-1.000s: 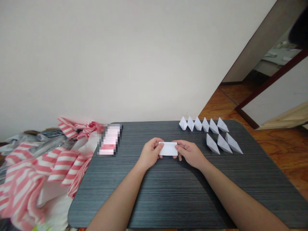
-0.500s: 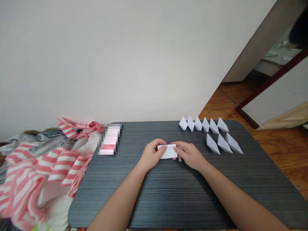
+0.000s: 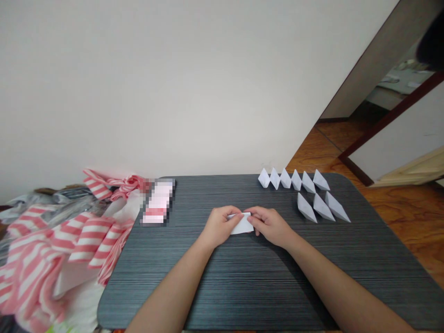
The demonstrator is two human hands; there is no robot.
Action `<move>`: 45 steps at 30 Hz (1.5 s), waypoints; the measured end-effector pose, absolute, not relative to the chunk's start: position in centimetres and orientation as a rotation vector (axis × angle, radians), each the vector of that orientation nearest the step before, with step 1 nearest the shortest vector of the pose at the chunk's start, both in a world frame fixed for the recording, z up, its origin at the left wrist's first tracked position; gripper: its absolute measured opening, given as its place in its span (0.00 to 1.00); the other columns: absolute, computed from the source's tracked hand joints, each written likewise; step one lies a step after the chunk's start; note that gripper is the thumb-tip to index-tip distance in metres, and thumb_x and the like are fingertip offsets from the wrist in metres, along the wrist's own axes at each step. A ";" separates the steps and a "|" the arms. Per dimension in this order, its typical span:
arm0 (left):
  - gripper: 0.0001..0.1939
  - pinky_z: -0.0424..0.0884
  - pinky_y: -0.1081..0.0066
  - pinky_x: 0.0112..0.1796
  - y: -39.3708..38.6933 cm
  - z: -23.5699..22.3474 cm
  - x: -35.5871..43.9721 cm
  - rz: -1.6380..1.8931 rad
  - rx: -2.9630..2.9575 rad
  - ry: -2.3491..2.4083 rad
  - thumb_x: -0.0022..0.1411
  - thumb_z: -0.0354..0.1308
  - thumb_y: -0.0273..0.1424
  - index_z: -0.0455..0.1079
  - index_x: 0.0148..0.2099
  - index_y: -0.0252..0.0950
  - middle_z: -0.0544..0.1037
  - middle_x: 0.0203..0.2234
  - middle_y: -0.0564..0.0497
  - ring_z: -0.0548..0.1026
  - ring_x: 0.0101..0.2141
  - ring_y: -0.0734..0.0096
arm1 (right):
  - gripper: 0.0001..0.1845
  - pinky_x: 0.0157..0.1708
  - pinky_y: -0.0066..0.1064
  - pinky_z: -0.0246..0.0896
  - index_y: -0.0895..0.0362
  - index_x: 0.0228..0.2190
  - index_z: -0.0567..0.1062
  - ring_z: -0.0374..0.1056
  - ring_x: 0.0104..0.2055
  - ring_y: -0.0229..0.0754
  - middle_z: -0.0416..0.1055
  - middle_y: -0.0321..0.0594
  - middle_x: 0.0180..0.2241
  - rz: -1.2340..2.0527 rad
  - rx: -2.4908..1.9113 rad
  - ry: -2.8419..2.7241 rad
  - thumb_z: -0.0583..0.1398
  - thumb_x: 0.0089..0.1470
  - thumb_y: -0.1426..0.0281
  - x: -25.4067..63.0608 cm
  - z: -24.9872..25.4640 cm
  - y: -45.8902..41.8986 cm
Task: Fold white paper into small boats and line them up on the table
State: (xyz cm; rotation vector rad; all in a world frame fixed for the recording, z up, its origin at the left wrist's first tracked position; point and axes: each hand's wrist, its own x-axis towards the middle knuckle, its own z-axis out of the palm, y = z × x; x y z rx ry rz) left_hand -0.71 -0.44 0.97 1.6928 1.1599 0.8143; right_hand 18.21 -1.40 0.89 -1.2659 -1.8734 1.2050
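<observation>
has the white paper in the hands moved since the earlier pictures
Yes, slightly: the white paper sits farther from the far edge of the table than before.

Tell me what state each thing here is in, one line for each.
White paper: folded, held by both hands.
Left hand: closed on the paper.
Right hand: closed on the paper.
Paper boats: folded, in two rows.
Striped cloth: rumpled, piled.

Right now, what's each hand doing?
Left hand: closed, fingers pinching the white paper by its left side.
Right hand: closed, fingers pinching the same paper by its right side.
</observation>
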 end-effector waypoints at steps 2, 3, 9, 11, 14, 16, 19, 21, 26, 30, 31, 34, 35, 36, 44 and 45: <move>0.15 0.63 0.76 0.30 -0.5 1.1 -0.7 0.798 1.711 1.158 0.60 0.51 0.38 0.74 0.34 0.33 0.76 0.27 0.50 0.71 0.29 0.72 | 0.11 0.22 0.24 0.58 0.58 0.36 0.73 0.65 0.18 0.34 0.67 0.32 0.17 1.194 -1.279 -1.882 0.53 0.58 0.67 18.2 1.0 -1.4; 0.15 0.63 0.76 0.30 -0.5 1.1 -0.7 0.788 1.718 1.156 0.60 0.51 0.38 0.74 0.34 0.33 0.76 0.26 0.50 0.70 0.28 0.73 | 0.11 0.22 0.24 0.58 0.58 0.35 0.73 0.65 0.18 0.34 0.66 0.31 0.16 1.182 -1.290 -1.886 0.53 0.58 0.67 18.2 1.0 -1.5; 0.14 0.62 0.77 0.29 -0.5 1.1 -0.7 0.769 1.739 1.144 0.61 0.51 0.37 0.74 0.34 0.33 0.75 0.26 0.51 0.70 0.28 0.74 | 0.13 0.23 0.24 0.57 0.58 0.28 0.72 0.65 0.18 0.34 0.66 0.32 0.15 1.108 -1.322 -1.929 0.52 0.59 0.67 18.1 1.3 -1.4; 0.14 0.62 0.77 0.29 -0.6 1.1 -0.7 0.767 1.736 1.143 0.61 0.51 0.37 0.74 0.34 0.33 0.75 0.26 0.51 0.69 0.28 0.74 | 0.13 0.23 0.24 0.57 0.57 0.27 0.72 0.65 0.19 0.34 0.67 0.32 0.15 1.090 -1.317 -1.946 0.52 0.59 0.67 18.1 1.3 -1.4; 0.14 0.61 0.77 0.28 -0.6 1.2 -0.7 0.762 1.736 1.139 0.60 0.52 0.37 0.74 0.33 0.33 0.75 0.25 0.51 0.69 0.27 0.74 | 0.13 0.23 0.24 0.57 0.57 0.27 0.72 0.65 0.19 0.34 0.67 0.32 0.16 1.077 -1.313 -1.958 0.52 0.59 0.68 18.0 1.2 -1.4; 0.15 0.61 0.77 0.28 -0.5 1.2 -0.7 0.759 1.730 1.129 0.60 0.52 0.37 0.74 0.33 0.33 0.75 0.25 0.51 0.68 0.27 0.74 | 0.12 0.23 0.24 0.56 0.57 0.28 0.72 0.65 0.19 0.34 0.67 0.32 0.16 1.071 -1.312 -1.959 0.52 0.59 0.67 18.0 1.1 -1.3; 0.15 0.61 0.77 0.28 -0.5 1.1 -0.7 0.750 1.719 1.115 0.60 0.52 0.38 0.73 0.33 0.32 0.75 0.26 0.51 0.68 0.27 0.74 | 0.12 0.24 0.25 0.55 0.57 0.27 0.72 0.65 0.20 0.35 0.67 0.32 0.17 1.021 -1.289 -2.002 0.52 0.59 0.68 18.0 1.0 -1.3; 0.15 0.61 0.77 0.28 -0.5 1.0 -0.6 0.750 1.718 1.118 0.60 0.52 0.38 0.73 0.33 0.33 0.75 0.26 0.51 0.68 0.27 0.74 | 0.14 0.25 0.25 0.55 0.57 0.26 0.72 0.65 0.21 0.35 0.67 0.32 0.17 0.970 -1.262 -2.049 0.52 0.59 0.68 18.1 1.1 -1.3; 0.14 0.61 0.77 0.28 -0.5 1.0 -0.6 0.732 1.733 1.124 0.61 0.51 0.36 0.72 0.33 0.33 0.74 0.26 0.51 0.68 0.27 0.75 | 0.14 0.27 0.26 0.54 0.57 0.26 0.72 0.64 0.24 0.35 0.68 0.33 0.21 0.892 -1.232 -2.127 0.52 0.59 0.69 18.2 1.0 -1.2; 0.14 0.60 0.77 0.27 -0.5 1.1 -0.6 0.706 1.762 1.124 0.61 0.49 0.35 0.71 0.32 0.33 0.73 0.25 0.52 0.67 0.27 0.75 | 0.14 0.27 0.26 0.53 0.57 0.27 0.73 0.64 0.24 0.35 0.68 0.33 0.21 0.905 -1.236 -2.147 0.51 0.59 0.70 18.1 1.0 -1.2; 0.14 0.60 0.77 0.27 -0.5 1.2 -0.6 0.704 1.770 1.122 0.61 0.49 0.35 0.71 0.31 0.33 0.73 0.25 0.52 0.67 0.27 0.75 | 0.14 0.27 0.26 0.53 0.57 0.27 0.73 0.64 0.24 0.35 0.68 0.33 0.21 0.909 -1.236 -2.144 0.51 0.59 0.70 18.0 1.0 -1.2; 0.14 0.60 0.77 0.28 -0.5 1.3 -0.6 0.706 1.775 1.130 0.61 0.49 0.35 0.71 0.31 0.33 0.73 0.25 0.52 0.68 0.28 0.75 | 0.14 0.27 0.26 0.53 0.57 0.27 0.73 0.64 0.25 0.35 0.68 0.33 0.21 0.922 -1.232 -2.128 0.51 0.59 0.69 18.0 1.2 -1.2; 0.14 0.60 0.77 0.28 -0.5 1.3 -0.7 0.711 1.772 1.140 0.61 0.49 0.35 0.71 0.31 0.33 0.73 0.25 0.52 0.68 0.28 0.75 | 0.14 0.27 0.26 0.53 0.57 0.26 0.72 0.64 0.24 0.35 0.68 0.33 0.21 0.926 -1.232 -2.117 0.51 0.60 0.69 18.1 1.3 -1.2; 0.14 0.60 0.77 0.28 -0.5 1.3 -0.7 0.717 1.767 1.153 0.61 0.49 0.36 0.71 0.31 0.33 0.73 0.25 0.52 0.68 0.28 0.75 | 0.14 0.27 0.26 0.53 0.57 0.26 0.72 0.64 0.24 0.35 0.68 0.33 0.21 0.930 -1.234 -2.103 0.51 0.60 0.69 18.2 1.4 -1.2; 0.16 0.58 0.77 0.25 -0.4 1.2 -1.0 0.696 1.705 1.185 0.61 0.49 0.37 0.72 0.30 0.33 0.72 0.22 0.52 0.65 0.24 0.76 | 0.14 0.26 0.26 0.54 0.57 0.23 0.70 0.64 0.23 0.35 0.67 0.33 0.19 0.966 -1.274 -2.008 0.51 0.59 0.69 19.1 1.9 -1.1; 0.16 0.58 0.77 0.25 -0.4 1.2 -1.0 0.706 1.682 1.187 0.61 0.49 0.37 0.72 0.29 0.32 0.71 0.22 0.52 0.65 0.24 0.76 | 0.14 0.26 0.26 0.55 0.57 0.24 0.70 0.64 0.23 0.35 0.67 0.33 0.19 0.977 -1.282 -2.000 0.51 0.59 0.69 19.1 1.8 -1.1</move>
